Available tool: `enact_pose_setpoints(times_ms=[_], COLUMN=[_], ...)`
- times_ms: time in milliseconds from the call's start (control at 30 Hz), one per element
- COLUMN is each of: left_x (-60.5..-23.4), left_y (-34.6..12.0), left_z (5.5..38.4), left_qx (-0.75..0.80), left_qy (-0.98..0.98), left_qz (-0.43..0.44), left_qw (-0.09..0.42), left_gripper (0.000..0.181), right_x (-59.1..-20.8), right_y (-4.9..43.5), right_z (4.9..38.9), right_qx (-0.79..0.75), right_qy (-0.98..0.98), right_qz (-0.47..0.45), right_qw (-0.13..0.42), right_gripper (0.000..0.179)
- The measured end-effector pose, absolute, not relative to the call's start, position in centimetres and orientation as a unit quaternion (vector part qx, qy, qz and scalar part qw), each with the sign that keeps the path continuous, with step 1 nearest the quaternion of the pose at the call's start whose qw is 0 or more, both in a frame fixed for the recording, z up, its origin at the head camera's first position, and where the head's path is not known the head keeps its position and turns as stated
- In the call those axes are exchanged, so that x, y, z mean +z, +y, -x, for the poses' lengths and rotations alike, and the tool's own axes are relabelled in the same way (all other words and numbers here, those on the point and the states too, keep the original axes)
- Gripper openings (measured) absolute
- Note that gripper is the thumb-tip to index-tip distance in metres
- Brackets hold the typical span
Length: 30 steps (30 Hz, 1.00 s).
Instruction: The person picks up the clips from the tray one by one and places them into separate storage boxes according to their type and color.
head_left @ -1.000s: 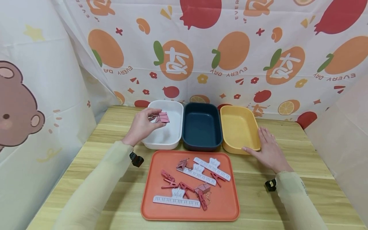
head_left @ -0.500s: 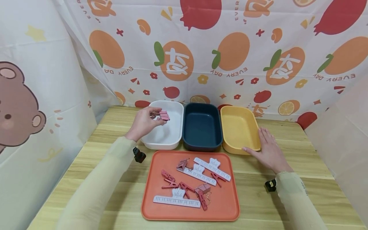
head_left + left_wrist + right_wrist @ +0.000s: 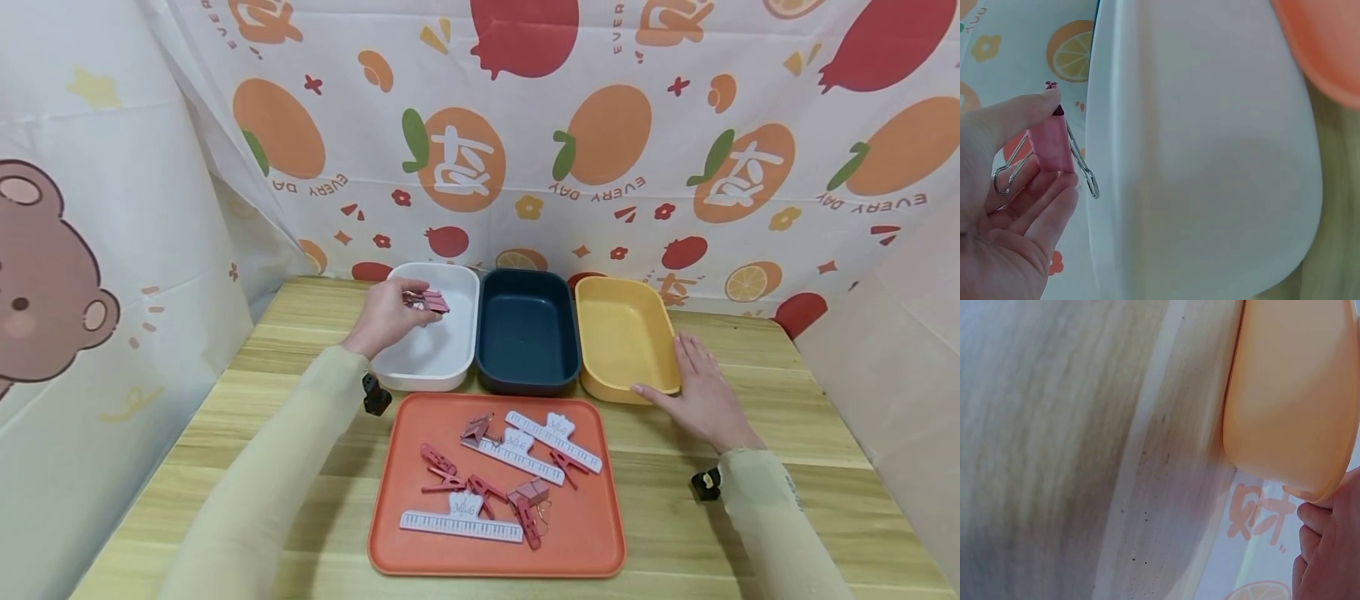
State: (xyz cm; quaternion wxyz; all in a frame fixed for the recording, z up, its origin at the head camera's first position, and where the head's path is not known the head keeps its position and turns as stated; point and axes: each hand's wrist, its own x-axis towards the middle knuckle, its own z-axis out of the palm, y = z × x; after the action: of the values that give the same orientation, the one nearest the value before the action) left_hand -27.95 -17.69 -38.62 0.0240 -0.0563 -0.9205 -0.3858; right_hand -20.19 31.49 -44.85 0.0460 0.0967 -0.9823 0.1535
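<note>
In the head view my left hand [image 3: 381, 321] pinches a pink binder clip [image 3: 435, 302] over the white bin [image 3: 450, 354]. The left wrist view shows the same binder clip [image 3: 1051, 145] between thumb and fingertips, its wire handles spread to both sides. My right hand [image 3: 705, 398] rests against the right side and front corner of the yellow bin [image 3: 626, 337], fingers extended. Below the bins, an orange tray [image 3: 427, 558] carries white piano-key ruler clips [image 3: 461, 524], red clothespins [image 3: 483, 486] and more pink binder clips [image 3: 529, 491].
Between the white and yellow bins stands a navy bin [image 3: 527, 333]. All three line up on a wooden table [image 3: 322, 517], before a fruit-print cloth [image 3: 540, 225]. Another cloth with a bear [image 3: 45, 275] hangs at the left.
My left hand has shifted slightly right over the white bin, and the binder clip it holds has turned a little. The right hand and the tray's contents stay put.
</note>
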Motion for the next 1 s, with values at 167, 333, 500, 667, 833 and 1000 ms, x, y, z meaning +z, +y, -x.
enact_pose_setpoints(times_ms=[167,333,500,667,833,1000], left_x=[-39.0,-39.5,-39.8,-39.8,-39.6,-39.5], left_y=[-17.2,-16.7,-16.4,-16.2,-16.3,-16.5], left_z=[28.2,28.6,28.8,28.9,28.7,28.3], left_qx=[-0.383,-0.385,-0.386,-0.380,-0.374,-0.383], left_qy=[-0.923,-0.922,-0.922,-0.924,-0.927,-0.923], left_qz=[0.045,0.045,0.041,0.029,0.034,0.040], left_qw=[0.009,0.009,0.004,0.003,0.008,0.017], left_gripper=[0.056,0.055,0.056,0.066,0.067,0.065], right_x=[-44.9,-44.9,-45.0,-45.1,-45.0,-44.8], right_y=[31.5,31.5,31.6,31.6,31.5,31.4], right_z=[20.2,20.1,20.2,20.2,20.2,20.1], right_qx=[0.151,0.152,0.151,0.153,0.153,0.156], right_qy=[-0.983,-0.983,-0.983,-0.983,-0.983,-0.982], right_qz=[-0.097,-0.096,-0.096,-0.095,-0.094,-0.093], right_qw=[0.048,0.045,0.044,0.044,0.042,0.041], right_gripper=[0.114,0.114,0.114,0.114,0.114,0.114])
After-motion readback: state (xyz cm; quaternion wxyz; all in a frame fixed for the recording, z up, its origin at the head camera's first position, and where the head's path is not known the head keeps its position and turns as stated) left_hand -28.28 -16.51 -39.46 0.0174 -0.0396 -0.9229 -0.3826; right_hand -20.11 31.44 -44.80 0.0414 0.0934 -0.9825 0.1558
